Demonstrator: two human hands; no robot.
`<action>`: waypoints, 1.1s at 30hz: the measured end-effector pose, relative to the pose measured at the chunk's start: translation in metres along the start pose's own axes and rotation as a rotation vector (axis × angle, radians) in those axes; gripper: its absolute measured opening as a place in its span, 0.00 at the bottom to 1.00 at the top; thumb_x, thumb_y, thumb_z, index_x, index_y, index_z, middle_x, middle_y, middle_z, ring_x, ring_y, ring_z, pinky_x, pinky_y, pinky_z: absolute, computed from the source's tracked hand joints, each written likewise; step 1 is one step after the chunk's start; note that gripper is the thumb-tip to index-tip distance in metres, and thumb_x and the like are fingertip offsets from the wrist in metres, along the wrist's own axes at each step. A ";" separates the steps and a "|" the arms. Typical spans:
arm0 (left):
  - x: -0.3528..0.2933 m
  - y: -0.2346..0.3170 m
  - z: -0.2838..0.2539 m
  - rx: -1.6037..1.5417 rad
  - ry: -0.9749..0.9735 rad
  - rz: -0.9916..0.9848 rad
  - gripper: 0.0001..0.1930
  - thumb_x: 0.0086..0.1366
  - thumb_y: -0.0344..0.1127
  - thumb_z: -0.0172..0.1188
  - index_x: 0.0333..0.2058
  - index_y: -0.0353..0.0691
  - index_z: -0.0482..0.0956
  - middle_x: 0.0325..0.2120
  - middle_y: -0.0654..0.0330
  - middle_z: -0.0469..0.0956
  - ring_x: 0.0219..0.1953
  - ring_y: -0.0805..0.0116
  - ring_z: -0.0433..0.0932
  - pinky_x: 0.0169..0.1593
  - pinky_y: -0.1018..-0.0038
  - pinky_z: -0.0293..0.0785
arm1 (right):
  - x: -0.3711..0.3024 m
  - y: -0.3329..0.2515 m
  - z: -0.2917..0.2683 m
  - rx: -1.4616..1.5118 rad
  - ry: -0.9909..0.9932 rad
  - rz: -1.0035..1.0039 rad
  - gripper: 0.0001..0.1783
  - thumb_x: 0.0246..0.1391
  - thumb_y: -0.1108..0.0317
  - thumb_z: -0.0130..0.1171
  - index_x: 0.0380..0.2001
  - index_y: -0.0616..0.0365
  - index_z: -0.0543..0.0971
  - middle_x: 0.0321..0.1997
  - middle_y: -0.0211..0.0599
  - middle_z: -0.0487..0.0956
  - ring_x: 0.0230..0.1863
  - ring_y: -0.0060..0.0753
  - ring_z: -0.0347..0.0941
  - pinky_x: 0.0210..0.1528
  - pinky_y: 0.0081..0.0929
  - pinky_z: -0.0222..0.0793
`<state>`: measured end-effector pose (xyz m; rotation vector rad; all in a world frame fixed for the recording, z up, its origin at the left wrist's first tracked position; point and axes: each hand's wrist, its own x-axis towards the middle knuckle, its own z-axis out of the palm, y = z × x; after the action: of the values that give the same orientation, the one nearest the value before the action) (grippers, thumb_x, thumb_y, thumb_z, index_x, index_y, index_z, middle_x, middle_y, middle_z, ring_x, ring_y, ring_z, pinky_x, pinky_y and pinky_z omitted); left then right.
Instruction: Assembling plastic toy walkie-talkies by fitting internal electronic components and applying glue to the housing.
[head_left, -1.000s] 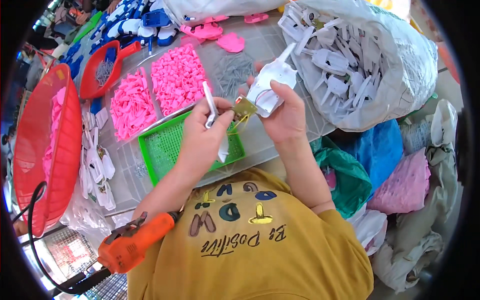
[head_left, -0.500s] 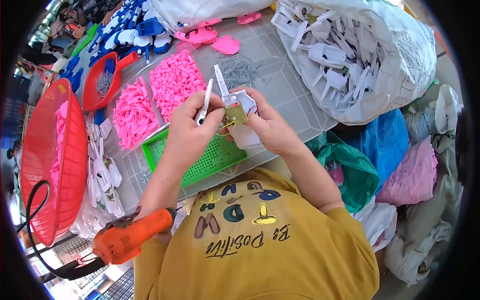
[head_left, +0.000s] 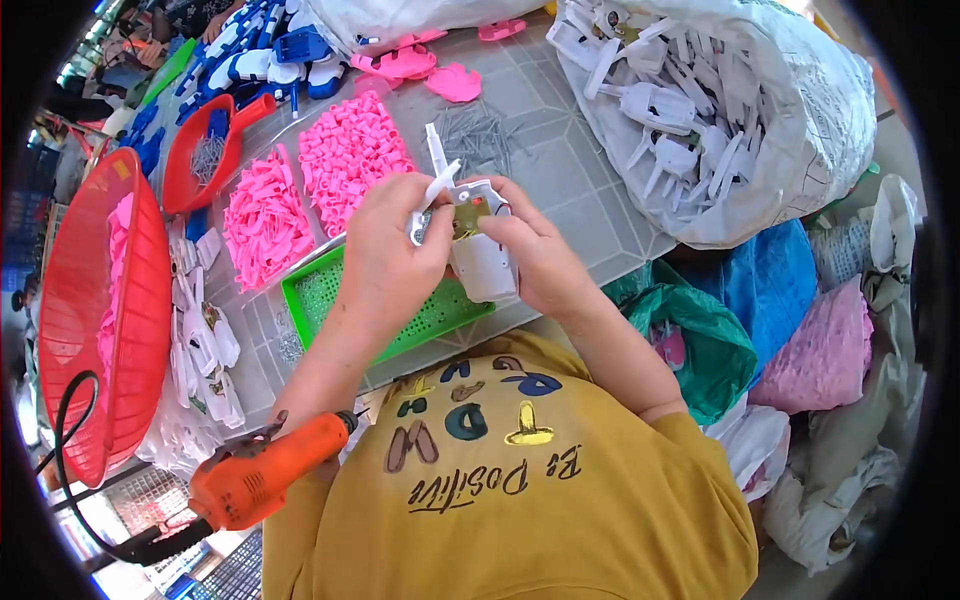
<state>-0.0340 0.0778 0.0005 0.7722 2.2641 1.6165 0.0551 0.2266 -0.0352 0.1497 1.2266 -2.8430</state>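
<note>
My left hand [head_left: 395,240] is closed on a slim white plastic piece [head_left: 439,184], which slants up between its fingers. Its thumb and fingertips also reach the near side of a small tan circuit board [head_left: 468,214]. That board lies in the upper part of a white plastic housing [head_left: 486,275] with a long narrow arm. Gripping the housing from the right is my right hand [head_left: 545,258], its thumb lying across the lower edge of the board. A shiny part under the left fingers is too small to name. Both hands are above the table, over a green perforated basket [head_left: 385,345].
Pink plastic parts [head_left: 355,150] fill trays at left; screws or nails [head_left: 475,140] lie beyond the hands. A sack [head_left: 820,130] of white housings stands right. An orange power screwdriver [head_left: 265,475] hangs by my left forearm. A red basket [head_left: 100,400] and red scoop [head_left: 180,180] are left.
The slim white piece has tilted to the right in my left hand. The board has settled lower into the housing, and my right thumb has moved onto it. The yellow wires no longer show.
</note>
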 end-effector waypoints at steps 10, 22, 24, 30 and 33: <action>0.001 -0.008 0.006 0.023 0.062 0.124 0.07 0.57 0.25 0.62 0.36 0.34 0.78 0.31 0.54 0.77 0.34 0.60 0.79 0.39 0.69 0.73 | 0.000 0.013 0.003 -0.246 0.227 -0.126 0.20 0.66 0.63 0.50 0.57 0.58 0.67 0.44 0.32 0.75 0.41 0.19 0.71 0.42 0.20 0.70; 0.004 -0.008 0.013 0.011 0.087 0.095 0.07 0.57 0.24 0.62 0.35 0.34 0.77 0.30 0.54 0.76 0.33 0.61 0.78 0.38 0.68 0.73 | 0.000 0.015 0.001 -0.279 0.234 -0.126 0.22 0.65 0.64 0.50 0.59 0.60 0.65 0.43 0.34 0.76 0.40 0.20 0.72 0.41 0.21 0.71; 0.005 -0.008 0.013 0.016 0.096 0.112 0.07 0.57 0.24 0.62 0.35 0.34 0.77 0.30 0.54 0.76 0.33 0.61 0.78 0.38 0.68 0.73 | 0.001 0.016 0.000 -0.287 0.241 -0.150 0.22 0.65 0.65 0.50 0.59 0.60 0.65 0.43 0.34 0.76 0.40 0.20 0.72 0.41 0.21 0.71; 0.005 -0.007 0.015 0.139 0.154 0.271 0.06 0.57 0.23 0.62 0.34 0.34 0.76 0.30 0.52 0.76 0.33 0.56 0.78 0.38 0.65 0.73 | 0.005 0.011 0.004 -0.268 0.289 -0.153 0.17 0.64 0.66 0.51 0.53 0.60 0.71 0.40 0.31 0.77 0.37 0.17 0.72 0.37 0.20 0.71; 0.005 -0.007 0.017 0.154 0.160 0.277 0.06 0.56 0.23 0.62 0.34 0.34 0.76 0.29 0.52 0.76 0.33 0.54 0.78 0.38 0.64 0.72 | 0.006 0.015 0.001 -0.258 0.305 -0.184 0.16 0.64 0.66 0.51 0.52 0.59 0.73 0.38 0.30 0.77 0.35 0.17 0.72 0.35 0.20 0.70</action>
<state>-0.0320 0.0920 -0.0115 1.0711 2.5105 1.6885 0.0506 0.2159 -0.0459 0.5000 1.7371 -2.8511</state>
